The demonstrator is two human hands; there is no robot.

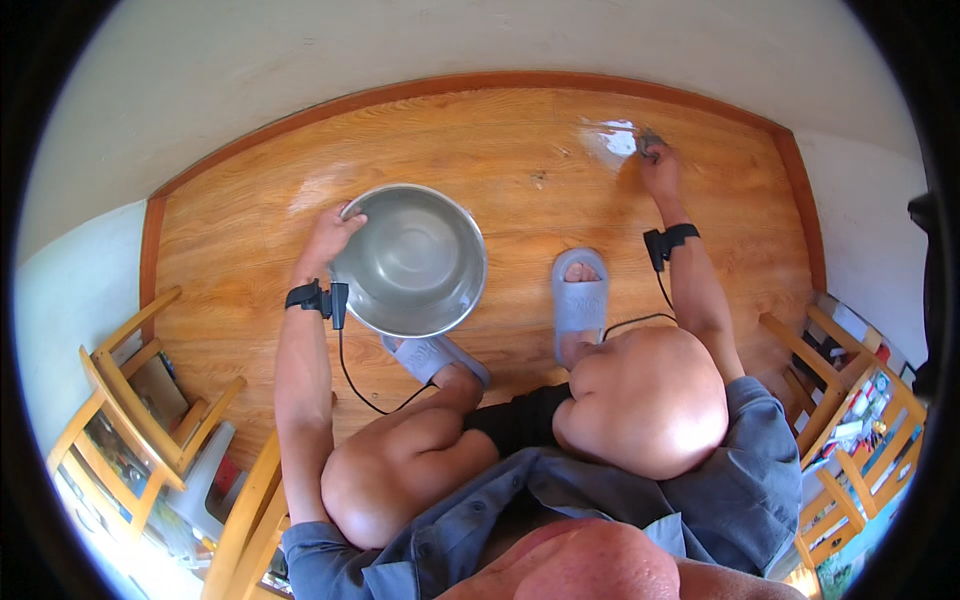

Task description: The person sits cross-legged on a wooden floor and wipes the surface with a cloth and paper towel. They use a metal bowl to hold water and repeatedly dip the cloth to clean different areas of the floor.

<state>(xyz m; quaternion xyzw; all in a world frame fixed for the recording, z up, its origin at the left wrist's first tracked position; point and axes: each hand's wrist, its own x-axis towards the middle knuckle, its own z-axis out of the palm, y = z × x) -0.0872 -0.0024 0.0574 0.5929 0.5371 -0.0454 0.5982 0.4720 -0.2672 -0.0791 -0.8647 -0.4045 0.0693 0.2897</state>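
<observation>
A wide stainless steel basin [410,262] sits on the wood-plank floor [520,220], left of centre, and looks to hold little or nothing. My left hand [332,236] grips its left rim, thumb over the edge and fingers outside. Far to the right, my right hand [661,172] is closed on a small dark grey wad [650,139], pressed to the floor; whether it is cloth or a scouring pad I cannot tell. Beside the wad lies a shiny wet-looking patch [615,140]. A few dark specks [538,179] mark the boards between basin and wad.
Brown baseboard [480,80] edges the floor below pale walls. My feet in grey slippers [580,300] stand behind the basin. Wooden chair frames [130,400] crowd the lower left; a wooden rack with assorted items [860,420] stands lower right. Thin black cables run from both wristbands.
</observation>
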